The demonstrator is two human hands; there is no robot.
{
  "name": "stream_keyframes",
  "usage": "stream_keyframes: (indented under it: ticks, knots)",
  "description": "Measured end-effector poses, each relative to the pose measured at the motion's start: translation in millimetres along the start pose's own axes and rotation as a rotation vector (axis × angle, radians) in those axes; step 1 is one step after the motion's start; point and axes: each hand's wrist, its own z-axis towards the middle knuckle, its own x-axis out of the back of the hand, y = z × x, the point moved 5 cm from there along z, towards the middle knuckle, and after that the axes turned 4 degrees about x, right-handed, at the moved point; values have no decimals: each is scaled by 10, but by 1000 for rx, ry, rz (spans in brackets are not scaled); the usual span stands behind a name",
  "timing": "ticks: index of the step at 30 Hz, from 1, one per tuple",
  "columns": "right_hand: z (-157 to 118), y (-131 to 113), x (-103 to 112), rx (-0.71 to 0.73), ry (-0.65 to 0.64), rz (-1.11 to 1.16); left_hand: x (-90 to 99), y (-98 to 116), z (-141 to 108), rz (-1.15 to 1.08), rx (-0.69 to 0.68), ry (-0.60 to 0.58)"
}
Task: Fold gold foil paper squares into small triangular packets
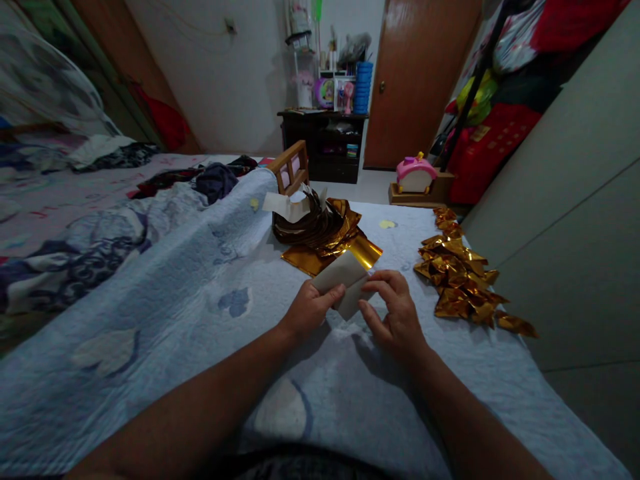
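A sheet of paper [345, 275], pale on the side that shows, is held above the bed cover. My left hand [311, 308] grips its left part, thumb on top. At its right edge is my right hand [393, 310], the fingers bent and the thumb apart from them, with the fingertips touching or very near the paper. Just beyond lies a stack of gold foil sheets [320, 227], dark and pale at their edges, with a shiny gold piece [366, 249] sticking out. Several folded gold foil pieces [457, 277] lie heaped on the right side.
A light blue quilted cover [200, 360] lies under everything, raised along the left. Clothes and bedding [110, 233] are piled at the left. A wooden rail [291, 168] stands behind the foil stack. Further back are a dark cabinet [320, 143] and a pink toy [416, 175].
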Motion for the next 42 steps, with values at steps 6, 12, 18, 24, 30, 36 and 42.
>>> stream_keyframes:
  ticks: [6, 12, 18, 24, 30, 36, 42]
  knots:
    - [-12, 305, 38, -343, 58, 282, -6, -73, 10, -78, 61, -56]
    - [-77, 428, -102, -577, -21, 643, -32, -79, 22, -98, 62, -150]
    - [-83, 472, -64, -625, 88, 709, -3, -14, 26, -155, -39, -42]
    - [-136, 579, -78, -704, 191, 779, 0, 73, -45, -96, -219, -34]
    - [-141, 592, -102, -738, 220, 826, -36, 123, -83, 210, -258, -145]
    - [-97, 489, -106, -723, 179, 877, -29, 50, -32, 142, -132, -132]
    - [-71, 438, -70, -588, 130, 933, 51, -67, 52, -138, 62, -49]
